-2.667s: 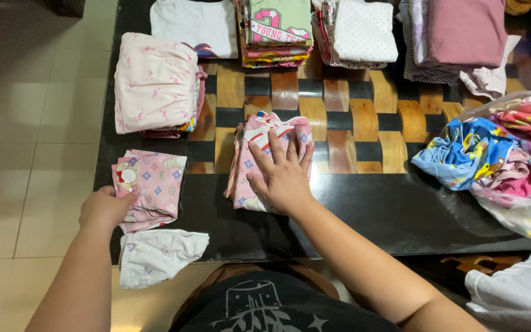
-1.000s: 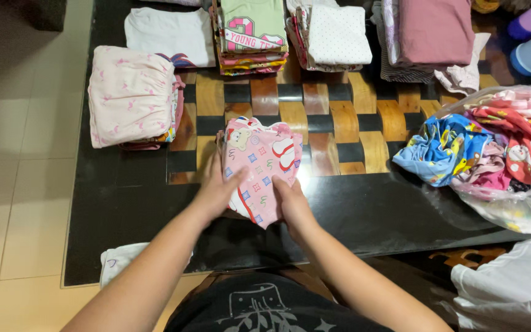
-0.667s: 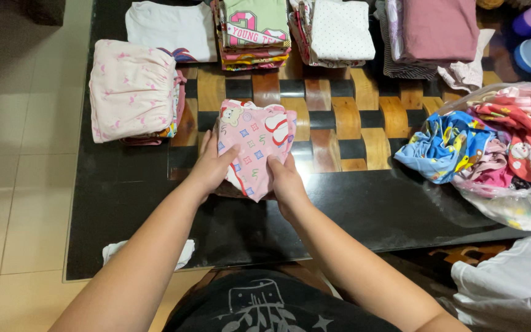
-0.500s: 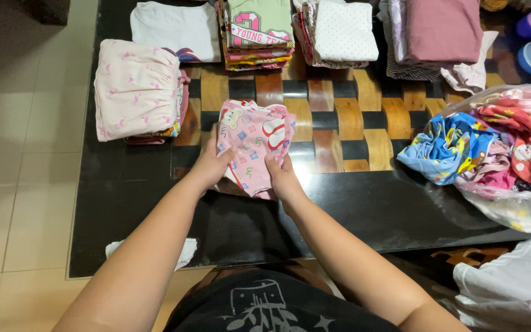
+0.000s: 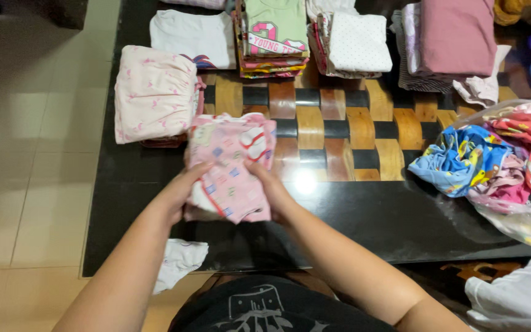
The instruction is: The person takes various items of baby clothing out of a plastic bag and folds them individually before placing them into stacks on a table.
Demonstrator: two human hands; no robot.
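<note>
Leftward the folded pink patterned garment (image 5: 232,175) has drifted, now beside the pale pink stack (image 5: 155,92) above the worktop (image 5: 364,215). Left hand (image 5: 179,190) and right hand (image 5: 271,187) grip its sides — soft, light, likely floppy — best held by both edges.

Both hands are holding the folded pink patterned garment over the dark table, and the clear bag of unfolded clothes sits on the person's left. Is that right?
Not quite. In the head view the clear bag of unfolded clothes lies on the person's right, not the left. The rest stands: the left hand and the right hand both hold the folded pink patterned garment over the dark table.
</note>
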